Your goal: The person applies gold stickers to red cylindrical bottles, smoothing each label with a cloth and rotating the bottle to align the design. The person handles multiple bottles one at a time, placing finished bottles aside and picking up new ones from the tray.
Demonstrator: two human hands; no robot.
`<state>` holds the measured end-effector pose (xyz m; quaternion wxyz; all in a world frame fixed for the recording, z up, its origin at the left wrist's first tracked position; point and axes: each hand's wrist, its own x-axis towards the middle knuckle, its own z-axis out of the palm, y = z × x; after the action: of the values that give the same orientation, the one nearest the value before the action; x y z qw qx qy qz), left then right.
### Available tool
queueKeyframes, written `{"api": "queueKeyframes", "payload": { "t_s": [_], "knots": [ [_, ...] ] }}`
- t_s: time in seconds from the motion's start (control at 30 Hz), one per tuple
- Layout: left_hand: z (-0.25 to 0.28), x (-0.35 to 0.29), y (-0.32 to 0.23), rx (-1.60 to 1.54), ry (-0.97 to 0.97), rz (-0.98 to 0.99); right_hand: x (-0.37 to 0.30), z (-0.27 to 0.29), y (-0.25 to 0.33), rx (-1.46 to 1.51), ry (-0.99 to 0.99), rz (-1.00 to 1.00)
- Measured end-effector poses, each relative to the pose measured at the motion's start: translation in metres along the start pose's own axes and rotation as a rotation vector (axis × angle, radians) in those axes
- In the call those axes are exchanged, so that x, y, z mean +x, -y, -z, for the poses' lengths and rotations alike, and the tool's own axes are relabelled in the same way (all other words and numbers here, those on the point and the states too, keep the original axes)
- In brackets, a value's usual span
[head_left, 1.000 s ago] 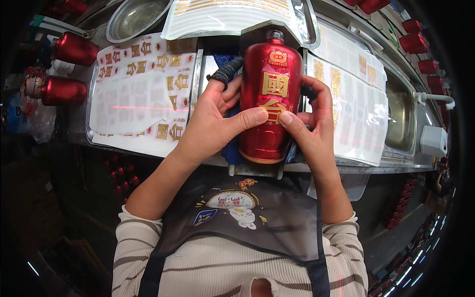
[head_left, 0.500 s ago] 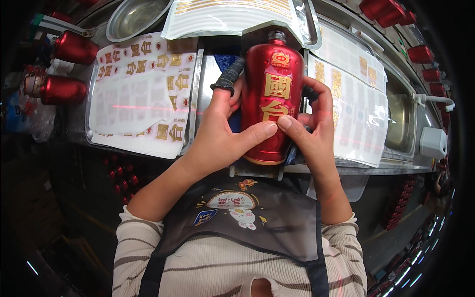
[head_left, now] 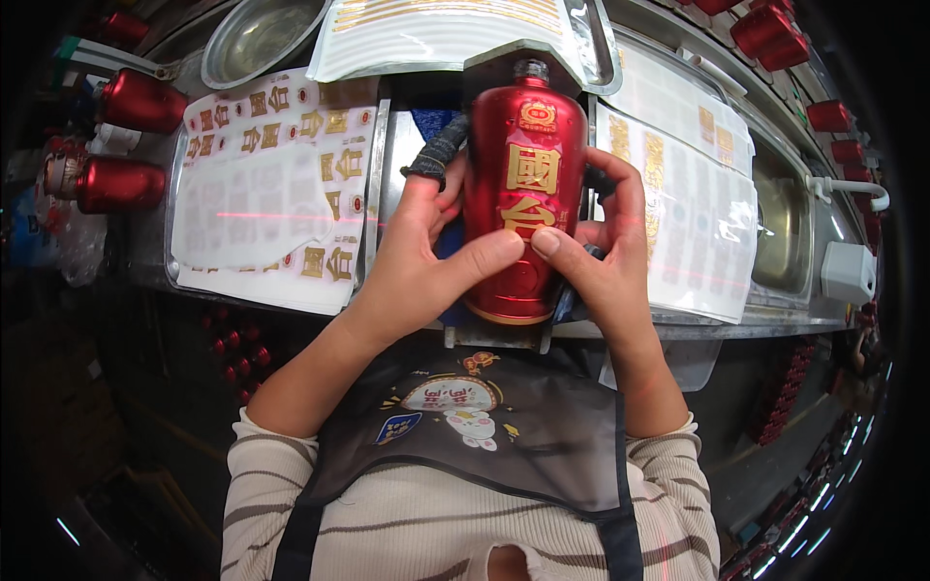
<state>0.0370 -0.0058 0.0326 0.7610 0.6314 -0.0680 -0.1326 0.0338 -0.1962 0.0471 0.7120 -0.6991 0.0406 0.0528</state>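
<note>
Two thumbs (head_left: 489, 255) sit lower and closer together than a second ago on the glossy red, gold-lettered bottle (head_left: 528, 179), right of the silver rectangular metal tray (head_left: 381, 137); your left hand (head_left: 417, 257) and right hand (head_left: 612, 257) grasp the bottle.

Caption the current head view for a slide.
Two hands clasp a red bottle, thumbs close together on its front, printed sheets to either side.

hands (head_left: 423, 259): both on red bottle (head_left: 528, 197) | printed sheets (head_left: 254, 215): left | metal bowl (head_left: 262, 41): upper left
</note>
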Motion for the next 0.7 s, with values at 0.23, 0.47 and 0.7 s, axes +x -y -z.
{"api": "queueKeyframes", "payload": {
  "t_s": [0.23, 0.47, 0.7],
  "knots": [
    [-0.0013, 0.0040, 0.0057, -0.159, -0.025, 0.042, 0.0004, 0.0050, -0.0039, 0.090, 0.013, -0.010],
    [-0.0003, 0.0041, 0.0060, -0.147, -0.023, 0.047, -0.0009, 0.0029, -0.0008, -0.010, 0.037, 0.038],
    [-0.0004, 0.0042, 0.0056, -0.160, -0.022, 0.048, -0.0005, 0.0026, -0.0041, 0.037, 0.037, 0.037]
  ]
}}
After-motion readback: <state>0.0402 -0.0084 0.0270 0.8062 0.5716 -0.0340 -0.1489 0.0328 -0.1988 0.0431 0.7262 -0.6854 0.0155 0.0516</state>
